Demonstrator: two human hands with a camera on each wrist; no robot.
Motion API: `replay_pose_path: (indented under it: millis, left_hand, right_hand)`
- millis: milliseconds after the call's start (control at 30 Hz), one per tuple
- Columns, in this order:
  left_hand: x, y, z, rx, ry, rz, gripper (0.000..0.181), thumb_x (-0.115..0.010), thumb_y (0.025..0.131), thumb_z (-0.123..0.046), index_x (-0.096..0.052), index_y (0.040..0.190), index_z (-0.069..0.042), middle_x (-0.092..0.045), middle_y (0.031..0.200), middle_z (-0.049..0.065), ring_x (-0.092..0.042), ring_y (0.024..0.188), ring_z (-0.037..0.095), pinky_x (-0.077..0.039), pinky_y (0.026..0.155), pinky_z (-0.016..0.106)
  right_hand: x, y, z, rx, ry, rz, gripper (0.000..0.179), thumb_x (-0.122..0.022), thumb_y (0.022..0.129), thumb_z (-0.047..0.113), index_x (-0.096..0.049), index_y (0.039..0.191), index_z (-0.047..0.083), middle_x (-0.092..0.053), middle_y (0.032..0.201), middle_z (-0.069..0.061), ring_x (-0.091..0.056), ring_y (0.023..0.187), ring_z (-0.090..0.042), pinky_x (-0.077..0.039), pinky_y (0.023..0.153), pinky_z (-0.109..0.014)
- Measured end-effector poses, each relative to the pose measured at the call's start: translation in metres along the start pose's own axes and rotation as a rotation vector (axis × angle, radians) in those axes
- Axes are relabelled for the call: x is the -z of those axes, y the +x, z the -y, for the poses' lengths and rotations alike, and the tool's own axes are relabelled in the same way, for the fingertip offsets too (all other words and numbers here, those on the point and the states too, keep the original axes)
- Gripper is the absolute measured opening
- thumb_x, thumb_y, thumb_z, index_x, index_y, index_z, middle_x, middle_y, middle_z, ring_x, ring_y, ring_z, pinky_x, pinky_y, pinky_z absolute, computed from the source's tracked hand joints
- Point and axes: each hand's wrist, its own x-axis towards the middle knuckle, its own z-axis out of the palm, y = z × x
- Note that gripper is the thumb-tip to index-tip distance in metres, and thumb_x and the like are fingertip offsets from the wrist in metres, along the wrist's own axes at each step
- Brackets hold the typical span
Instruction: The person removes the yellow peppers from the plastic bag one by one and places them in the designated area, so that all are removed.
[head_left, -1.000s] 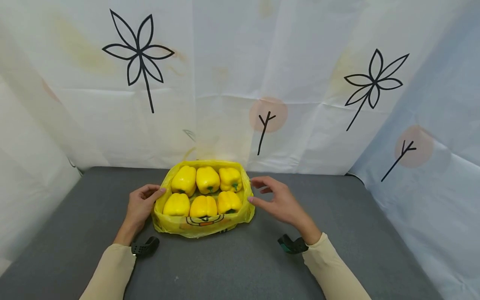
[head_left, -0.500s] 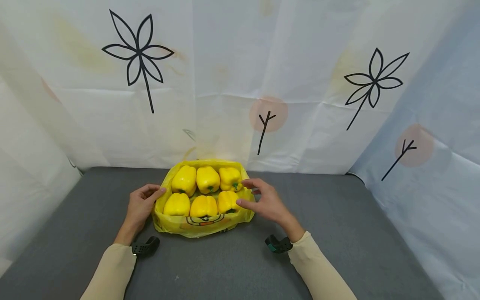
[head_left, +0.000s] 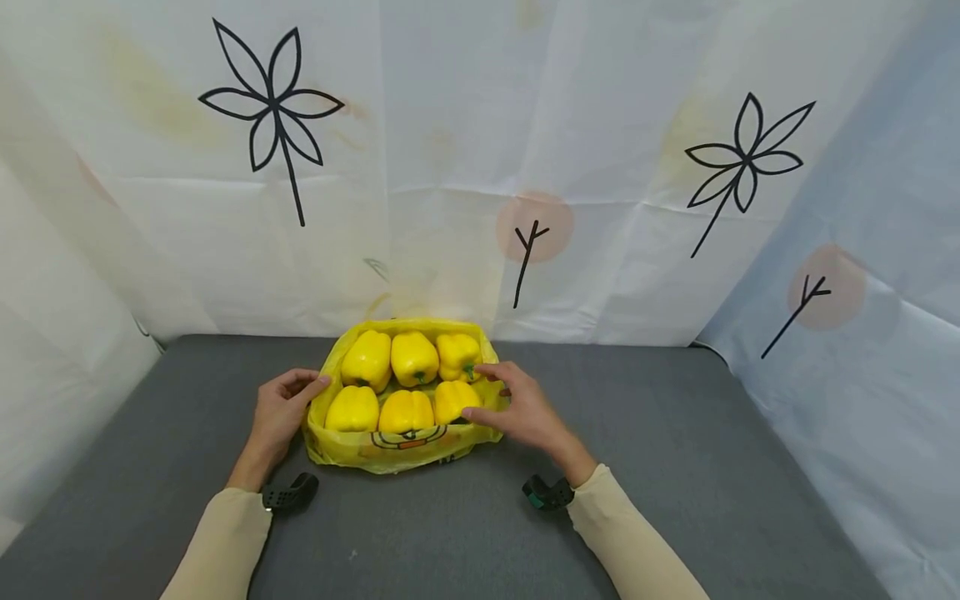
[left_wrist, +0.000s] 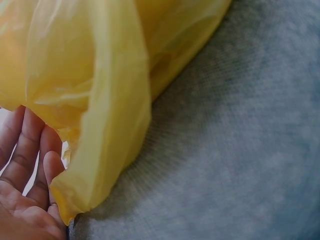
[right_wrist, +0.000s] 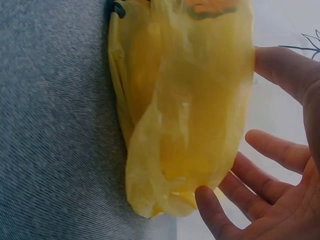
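A yellow plastic bag (head_left: 352, 451) stands with its mouth spread wide on the dark grey table, a printed picture on its front. Inside lie several yellow bell peppers (head_left: 414, 360), in two rows with green stems. My left hand (head_left: 281, 410) pinches the bag's left rim; in the left wrist view its fingers (left_wrist: 19, 155) show beside the thin film. On the opposite side, my right hand (head_left: 528, 408) reaches over the right rim with thumb and fingers apart. Its fingertips are right by the front right pepper (head_left: 454, 400) and the back right pepper (head_left: 457, 354).
The grey table (head_left: 420, 533) runs back to a white cloth backdrop (head_left: 450, 100) with black flower and twig drawings. More of this cloth hangs at the left and right. Dark wrist cameras (head_left: 291, 493) sit under both wrists.
My right hand has moved left from outside the bag's right rim to over the peppers on that side. The left hand stays at the left rim, and the bag has barely shifted.
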Motion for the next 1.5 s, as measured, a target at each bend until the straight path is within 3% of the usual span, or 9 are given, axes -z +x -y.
replay_pose_path:
  millis: [367, 600, 833, 1233, 1500]
  left_hand:
    - [0.000, -0.002, -0.001, -0.011, 0.013, -0.007, 0.038, -0.072, 0.097, -0.024, -0.066, 0.114, 0.010, -0.065, 0.086, -0.012, -0.060, 0.079, 0.006, -0.053, 0.070, 0.018]
    - [0.001, 0.001, -0.002, -0.016, 0.015, 0.002, 0.039, -0.072, 0.097, -0.025, -0.066, 0.116, 0.008, -0.065, 0.089, -0.011, -0.060, 0.080, 0.007, -0.052, 0.070, 0.018]
    - [0.000, 0.000, -0.002, -0.032, 0.016, -0.004, 0.038, -0.072, 0.098, -0.024, -0.066, 0.113, 0.010, -0.065, 0.087, -0.012, -0.060, 0.079, 0.007, -0.052, 0.070, 0.018]
    - [-0.001, -0.003, -0.002, -0.030, 0.007, -0.005, 0.039, -0.071, 0.098, -0.024, -0.065, 0.113, 0.011, -0.065, 0.087, -0.011, -0.060, 0.080, 0.007, -0.052, 0.070, 0.018]
    - [-0.001, -0.004, -0.003, -0.033, 0.012, -0.003, 0.038, -0.071, 0.098, -0.024, -0.065, 0.114, 0.010, -0.065, 0.087, -0.012, -0.060, 0.080, 0.006, -0.052, 0.070, 0.018]
  right_hand:
    - [-0.006, 0.000, -0.004, -0.027, -0.013, 0.035, 0.068, -0.079, 0.090, 0.036, -0.054, 0.145, 0.006, -0.052, 0.144, -0.014, -0.052, 0.128, -0.032, -0.047, 0.100, -0.052]
    - [-0.007, 0.003, -0.006, -0.019, -0.029, 0.106, 0.069, -0.077, 0.092, 0.037, -0.051, 0.147, 0.006, -0.053, 0.144, -0.012, -0.053, 0.126, -0.029, -0.044, 0.103, -0.051]
    - [-0.010, 0.004, -0.009, -0.005, 0.018, 0.159, 0.065, -0.075, 0.094, 0.033, -0.049, 0.147, 0.006, -0.056, 0.138, -0.010, -0.057, 0.114, -0.023, -0.048, 0.096, -0.045]
    - [-0.017, 0.003, -0.011, -0.054, 0.148, 0.137, 0.067, -0.080, 0.089, 0.029, -0.047, 0.142, 0.004, -0.053, 0.138, -0.011, -0.055, 0.120, -0.025, -0.047, 0.098, -0.044]
    - [-0.020, 0.004, -0.011, -0.079, 0.182, 0.162, 0.076, -0.079, 0.090, 0.035, -0.044, 0.152, 0.008, -0.048, 0.150, -0.008, -0.052, 0.124, -0.024, -0.044, 0.104, -0.044]
